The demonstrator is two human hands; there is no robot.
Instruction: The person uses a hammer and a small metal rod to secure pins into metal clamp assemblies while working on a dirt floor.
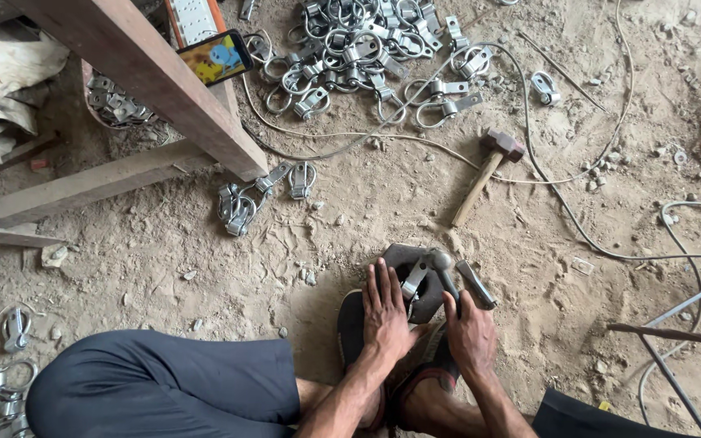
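I sit on a sandy floor with both hands low in the middle of the view. My left hand (384,312) lies flat, fingers spread, pressing a metal clamp piece (413,280) onto a dark block (406,258) set in the dirt. My right hand (469,332) is closed around the handle of a metal tool whose rounded head (440,259) rests over the clamp. A short grey metal bar (475,284) lies just right of the block. My sandalled foot (352,324) sits beside my left hand.
A wooden-handled hammer (484,172) lies above the block. A big pile of metal clamps (359,49) is at top centre, a few more (241,203) by a wooden bench frame (156,73). A phone (214,57) leans there. Cables (529,146) cross the floor.
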